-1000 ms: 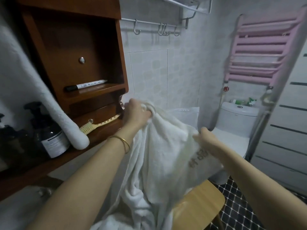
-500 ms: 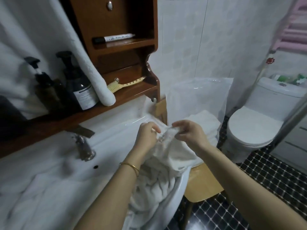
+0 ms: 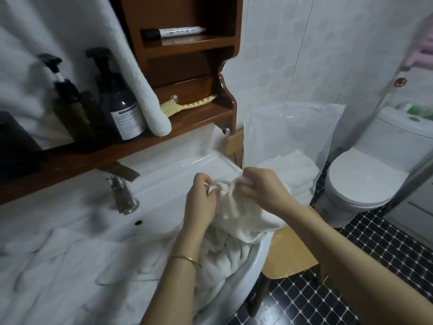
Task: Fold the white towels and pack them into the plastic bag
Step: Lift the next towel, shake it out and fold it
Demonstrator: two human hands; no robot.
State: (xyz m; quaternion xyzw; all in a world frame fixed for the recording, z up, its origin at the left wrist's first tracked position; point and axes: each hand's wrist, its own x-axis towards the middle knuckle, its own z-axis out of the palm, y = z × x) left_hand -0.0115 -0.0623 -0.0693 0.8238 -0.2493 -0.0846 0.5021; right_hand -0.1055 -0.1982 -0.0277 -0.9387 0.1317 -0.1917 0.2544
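We see both hands close together over the right end of the sink (image 3: 178, 170). The left hand (image 3: 201, 200), with a thin gold bracelet (image 3: 185, 259) on its wrist, pinches the top edge of a white towel (image 3: 236, 219) between the thumb and the curled fingers. The right hand (image 3: 262, 191) is just beside it and grips the same edge, with its fingers curled around the cloth. Below the hands this towel hangs down in a bunch, lies over the rim of the sink and falls into the basin. The crumpled towels (image 3: 58, 273), also white, fill the left part of the basin below the tap (image 3: 121, 193).

The plastic bag (image 3: 288, 127) stands upright behind the right hand, on a wooden chair (image 3: 288, 252) beside the sink, and its back is against the tiled wall (image 3: 281, 55). The bag is clear, and through it we see the folded towels (image 3: 290, 167) at its bottom. We cannot tell if the right hand touches the bag.

Above the sink, a brown shelf (image 3: 187, 118) carries two dark pump bottles (image 3: 121, 109) and a yellow brush (image 3: 187, 105); a marker (image 3: 173, 32) lies on a higher board. A hanging towel (image 3: 140, 85) comes down between the bottles and the brush. A white toilet (image 3: 365, 184) stands at the right on the black tiled floor (image 3: 386, 254).
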